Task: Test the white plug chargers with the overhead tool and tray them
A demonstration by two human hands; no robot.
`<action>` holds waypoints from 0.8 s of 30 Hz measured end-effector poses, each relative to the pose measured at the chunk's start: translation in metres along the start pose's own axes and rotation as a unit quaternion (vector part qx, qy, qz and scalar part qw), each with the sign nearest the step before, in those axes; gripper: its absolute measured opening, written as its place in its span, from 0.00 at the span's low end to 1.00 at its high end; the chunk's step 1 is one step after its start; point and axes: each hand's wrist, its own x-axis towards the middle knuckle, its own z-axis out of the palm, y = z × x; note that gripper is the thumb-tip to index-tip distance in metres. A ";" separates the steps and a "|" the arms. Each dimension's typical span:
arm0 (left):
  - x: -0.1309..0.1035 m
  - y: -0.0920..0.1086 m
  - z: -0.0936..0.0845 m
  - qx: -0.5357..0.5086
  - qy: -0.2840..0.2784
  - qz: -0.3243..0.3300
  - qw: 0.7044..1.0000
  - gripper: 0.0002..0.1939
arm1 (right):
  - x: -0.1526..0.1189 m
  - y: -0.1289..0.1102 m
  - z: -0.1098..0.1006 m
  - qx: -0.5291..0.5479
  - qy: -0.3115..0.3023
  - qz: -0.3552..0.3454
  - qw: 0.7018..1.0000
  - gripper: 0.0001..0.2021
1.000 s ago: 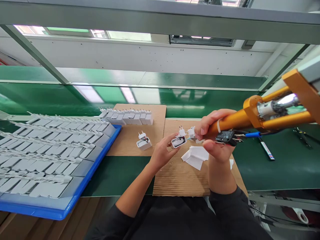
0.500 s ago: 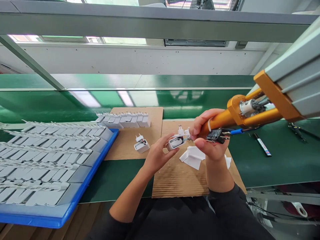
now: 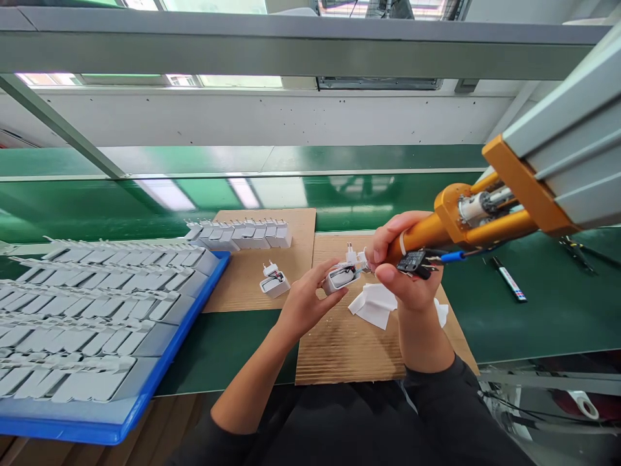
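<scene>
My left hand [image 3: 310, 298] grips a small white charger housing [image 3: 341, 277] with dark wires showing in its open face. A white two-pin plug part [image 3: 352, 254] stands just beyond the housing. My right hand [image 3: 410, 268] is wrapped round the front end of an orange tool [image 3: 431, 230], whose tip points at the plug part. A small black circuit board with a blue-sleeved wire sits on the tool. Another open housing [image 3: 274, 283] with its plug part stands on the cardboard [image 3: 299, 259] to the left. White cloth or paper [image 3: 374, 305] lies below the tool.
On the left, a blue tray [image 3: 182, 349] holds rows of white housings. A further row [image 3: 252, 234] stands on the cardboard's far part. A marker [image 3: 509, 279] and pliers [image 3: 577, 255] lie at the right. A metal beam [image 3: 291, 48] crosses above the bench.
The orange tool and its grey arm have shifted slightly left, with my right hand still round it. My left hand and the housing have barely moved.
</scene>
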 end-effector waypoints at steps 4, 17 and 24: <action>0.000 0.000 0.001 0.000 -0.002 -0.008 1.000 0.23 | 0.000 0.000 0.000 0.014 0.002 -0.005 1.000 0.17; -0.002 0.000 0.001 -0.040 -0.001 -0.030 0.999 0.21 | 0.003 -0.004 0.001 0.031 -0.005 -0.028 0.999 0.17; 0.000 -0.015 0.040 -0.286 0.002 -0.076 0.955 0.24 | 0.000 -0.006 0.007 0.034 0.007 -0.036 0.999 0.17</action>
